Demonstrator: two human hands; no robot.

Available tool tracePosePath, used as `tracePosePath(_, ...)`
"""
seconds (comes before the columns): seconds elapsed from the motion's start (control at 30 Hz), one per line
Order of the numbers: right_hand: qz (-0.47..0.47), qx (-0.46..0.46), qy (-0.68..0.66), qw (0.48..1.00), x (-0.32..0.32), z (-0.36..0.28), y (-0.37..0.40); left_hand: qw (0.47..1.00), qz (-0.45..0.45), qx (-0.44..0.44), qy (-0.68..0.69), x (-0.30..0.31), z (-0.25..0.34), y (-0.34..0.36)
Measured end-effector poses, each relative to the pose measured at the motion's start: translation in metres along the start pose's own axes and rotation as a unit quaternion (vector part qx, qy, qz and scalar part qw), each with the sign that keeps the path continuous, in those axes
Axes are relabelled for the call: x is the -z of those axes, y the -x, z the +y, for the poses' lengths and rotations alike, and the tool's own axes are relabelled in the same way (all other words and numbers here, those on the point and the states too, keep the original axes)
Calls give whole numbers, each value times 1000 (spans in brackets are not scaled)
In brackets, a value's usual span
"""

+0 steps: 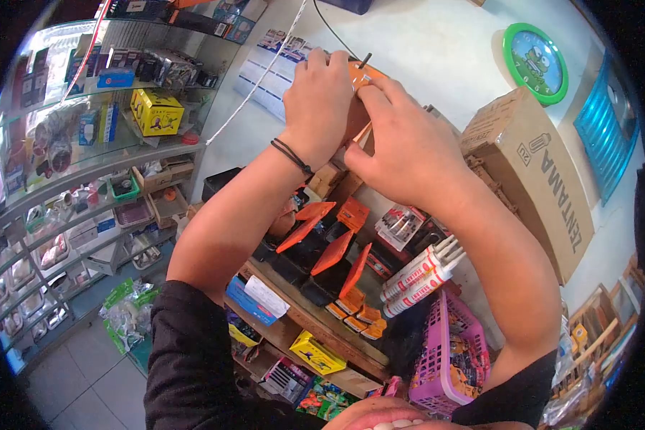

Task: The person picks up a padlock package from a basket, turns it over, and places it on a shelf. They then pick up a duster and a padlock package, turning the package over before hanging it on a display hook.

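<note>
Both arms reach up past the shelf. My left hand (319,100), with a dark cord bracelet at its wrist, has its fingers wrapped over the left side of an orange box (366,72). My right hand (407,140) grips the same box from the right, its thumb low and its fingers bent over the front. A small dark rod sticks out at the box's top. Most of the box is hidden behind my hands. Below them, orange-lidded black boxes (332,252) stand on a wooden shelf.
A large cardboard carton (530,172) stands at the right, under a green clock (535,64). White sealant tubes (411,276) and a purple basket (428,351) are below my right arm. Glass shelves (86,168) fill the left side. A white rope (258,77) hangs near my left hand.
</note>
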State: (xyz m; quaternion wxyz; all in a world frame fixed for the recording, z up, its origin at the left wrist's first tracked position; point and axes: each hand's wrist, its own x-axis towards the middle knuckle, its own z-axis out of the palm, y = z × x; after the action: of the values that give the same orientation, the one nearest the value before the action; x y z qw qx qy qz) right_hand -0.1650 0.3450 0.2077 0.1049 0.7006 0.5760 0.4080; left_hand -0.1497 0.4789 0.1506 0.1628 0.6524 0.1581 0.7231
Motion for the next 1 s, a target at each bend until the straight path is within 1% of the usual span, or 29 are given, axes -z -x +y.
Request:
tracePosePath(0.03, -40, -7, -4, 999, -2, -1, 0, 1000, -8, -7, -17, -2, -2, 6)
tracePosePath(0.1, -59, -12, 3, 998, -12, -2, 3, 999, -18, -14, -37, -8, -6, 17)
tracePosePath(0.17, -78, -17, 14, 997, -23, -2, 5, 1000, 10, -19, -3, -16, -7, 27)
tracePosePath(0.3, -104, -41, 35, 993, -39, 0, 2, 999, 13, -30, 26, -40, -19, 31)
tracePosePath(0.37, -119, -57, 39, 990, -45, 5, -3, 998, -33, -20, 46, -53, -23, 29)
tracePosePath(0.4, -136, -66, 35, 988, -48, 9, -5, 998, -34, -21, 46, -60, -24, 29)
tracePosePath(0.47, -152, -77, 29, 985, -56, 15, -9, 997, -73, -5, 18, -73, -23, 29)
tracePosePath(0.5, -162, -91, 33, 982, -62, 18, -9, 997, -74, -8, 18, -79, -22, 30)
tracePosePath(0.53, -173, -104, 36, 979, -67, 21, -9, 996, -75, 14, 44, -84, -21, 31)
tracePosePath(0.57, -171, -106, 36, 979, -70, 22, -8, 994, -75, 36, 69, -90, -22, 32)
tracePosePath(0.67, -148, -102, 40, 983, -77, 22, -3, 992, -61, 47, 97, -97, -25, 36)
tracePosePath(0.77, -134, -116, 38, 983, -81, 18, 10, 990, -69, 45, 113, -96, -24, 42)
tracePosePath(0.8, -111, -108, 30, 987, -82, 17, 16, 990, -75, 41, 112, -99, -27, 44)
tracePosePath(0.83, -88, -101, 21, 991, -83, 15, 23, 990, -66, 15, 122, -102, -31, 45)
tracePosePath(0.87, -88, -109, 17, 990, -81, 11, 31, 990, -56, -12, 132, -104, -35, 47)
tracePosePath(0.93, -100, -42, 24, 994, -73, 0, 52, 989, -52, -37, 130, -89, -28, 46)
tracePosePath(0.97, -41, 18, -6, 999, -77, -4, 69, 989, -44, -54, 127, -83, -26, 47)
tracePosePath(1.0, -67, 38, -9, 997, -74, -11, 84, 988, -55, -40, 138, -84, -28, 47)
